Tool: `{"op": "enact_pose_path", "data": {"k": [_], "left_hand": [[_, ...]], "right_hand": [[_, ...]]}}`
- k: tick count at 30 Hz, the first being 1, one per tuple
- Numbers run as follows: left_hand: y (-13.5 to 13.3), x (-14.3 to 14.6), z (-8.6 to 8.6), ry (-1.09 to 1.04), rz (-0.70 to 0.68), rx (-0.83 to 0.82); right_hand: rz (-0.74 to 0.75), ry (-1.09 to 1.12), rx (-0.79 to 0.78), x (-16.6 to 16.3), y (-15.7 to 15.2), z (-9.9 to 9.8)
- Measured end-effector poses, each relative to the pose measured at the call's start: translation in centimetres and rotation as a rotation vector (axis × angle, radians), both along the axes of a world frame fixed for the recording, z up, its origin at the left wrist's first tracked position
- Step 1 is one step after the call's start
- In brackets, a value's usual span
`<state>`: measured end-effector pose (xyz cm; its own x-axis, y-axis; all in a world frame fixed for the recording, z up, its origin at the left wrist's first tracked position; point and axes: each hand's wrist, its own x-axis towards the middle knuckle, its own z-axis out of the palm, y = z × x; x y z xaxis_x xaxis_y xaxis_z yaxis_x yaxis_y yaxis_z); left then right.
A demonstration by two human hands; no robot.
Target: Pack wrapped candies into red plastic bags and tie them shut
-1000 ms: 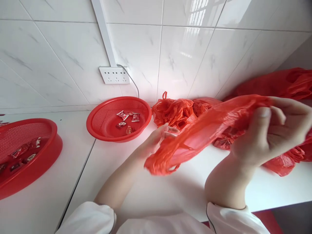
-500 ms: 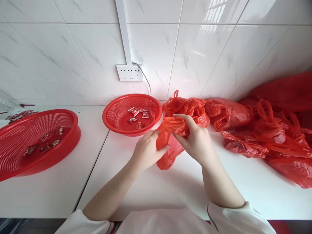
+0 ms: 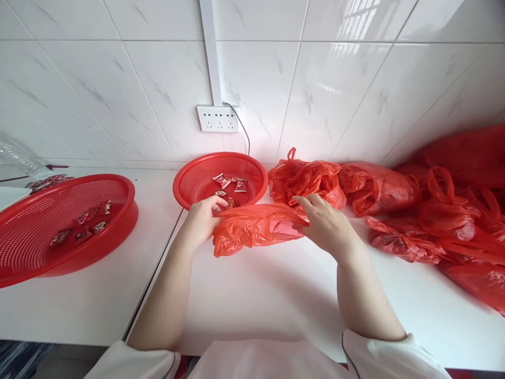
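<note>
Stretched between my two hands is a red plastic bag (image 3: 256, 229), crumpled and pulled wide just above the white table. My left hand (image 3: 203, 218) grips its left end, close to the front rim of a round red basket (image 3: 187, 184). At the bag's right end, my right hand (image 3: 325, 223) pinches the plastic between thumb and fingers. Several small wrapped sweets (image 3: 240, 185) lie inside the round basket, partly hidden behind my left hand and the bag.
A larger red basket (image 3: 126, 210) with several wrapped pieces stands on the left. Filled red plastic bags (image 3: 379, 187) are heaped along the right side and back. A socket strip (image 3: 218, 119) with a cable is on the tiled wall. A seam crosses the white table (image 3: 252, 300).
My hands have moved apart, my left hand going left, and the bunched bag is now drawn out sideways between them. The view has shifted slightly.
</note>
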<state>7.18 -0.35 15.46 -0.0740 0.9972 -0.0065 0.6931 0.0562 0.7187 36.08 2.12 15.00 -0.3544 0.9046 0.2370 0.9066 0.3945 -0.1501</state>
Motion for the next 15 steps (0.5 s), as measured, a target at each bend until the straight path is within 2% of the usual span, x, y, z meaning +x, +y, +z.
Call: {"op": "enact_pose_path", "data": {"k": [2,4,6,9,13,15], "left_hand": [[0.0,0.3,0.1,-0.02,-0.015,-0.035],[-0.2,0.9,0.2,-0.024,-0.055,-0.064],[-0.3,1.2,0.3,-0.016,-0.112,-0.072],[-0.1,1.2,-0.1,0.022,-0.162,-0.051],[0.9,0.5,-1.3,-0.02,-0.146,-0.092],[1.1,0.5,-1.7,-0.074,-0.15,-0.145]], "right_hand": [[0.182,0.162,0.16,-0.5,-0.7,0.5],[0.408,0.312,0.189,-1.7,-1.7,0.7],[0.519,0.337,0.08,-3.3,-2.6,0.4],[0.56,0.162,-0.133,-5.9,-3.5,-1.4],[0.985,-0.008,-0.393,-8.5,-4.2,-4.5],[1.049,-0.074,-0.467,-9.1,-4.5,-5.6]]}}
